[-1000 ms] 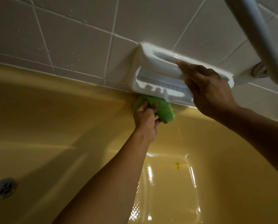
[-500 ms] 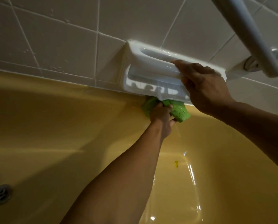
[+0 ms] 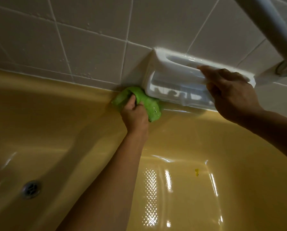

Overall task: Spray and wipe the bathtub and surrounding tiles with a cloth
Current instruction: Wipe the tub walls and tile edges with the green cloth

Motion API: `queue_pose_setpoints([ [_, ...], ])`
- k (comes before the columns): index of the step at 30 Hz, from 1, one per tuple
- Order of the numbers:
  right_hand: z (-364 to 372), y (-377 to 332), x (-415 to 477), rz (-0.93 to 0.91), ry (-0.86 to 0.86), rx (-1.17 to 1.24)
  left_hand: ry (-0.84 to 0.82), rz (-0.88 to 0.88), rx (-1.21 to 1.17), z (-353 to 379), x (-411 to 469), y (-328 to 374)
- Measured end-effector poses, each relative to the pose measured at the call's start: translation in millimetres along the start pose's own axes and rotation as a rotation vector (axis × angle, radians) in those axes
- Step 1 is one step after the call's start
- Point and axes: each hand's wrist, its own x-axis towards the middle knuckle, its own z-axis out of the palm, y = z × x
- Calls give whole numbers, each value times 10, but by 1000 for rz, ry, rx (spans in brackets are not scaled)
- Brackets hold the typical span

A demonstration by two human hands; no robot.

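My left hand grips a bunched green cloth and presses it on the yellow bathtub's far rim, at the seam with the white tiles, just below the left end of a white wall soap dish. My right hand holds the soap dish's horizontal bar, fingers curled over it. Droplets speckle the tiles. No spray bottle is in view.
A white grab rail slants across the upper right, fixed to the wall by a round mount. The tub's metal drain lies at lower left. A small dark-yellow speck sits on the wet, glossy tub floor.
My left hand slid the cloth rightward under the soap dish, then back left to its left end. My right hand stayed on the dish's bar.
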Motion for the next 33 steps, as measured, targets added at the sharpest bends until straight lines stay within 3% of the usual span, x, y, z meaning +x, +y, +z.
queue_pose_setpoints([
  [4, -15, -43, -12, 13, 13, 12, 38, 331, 603, -378, 150, 241],
  [8, -6, -97, -31, 14, 29, 22, -92, 631, 1067, -569, 215, 398],
  [11, 1, -106, -24, 16, 30, 21, -172, 741, 1316, -556, 222, 343],
  [14, 3, -96, -34, 22, 32, 11, -137, 842, 1479, -676, 265, 314],
  [18, 2, -125, -43, 26, 43, 12, -65, 818, 1451, -940, 350, 453],
  [27, -23, -302, -74, 49, 95, 51, -91, 684, 1352, -1088, 479, 819],
  [33, -6, -349, -74, 95, 124, 75, 2, 838, 1365, -1068, 540, 884],
])
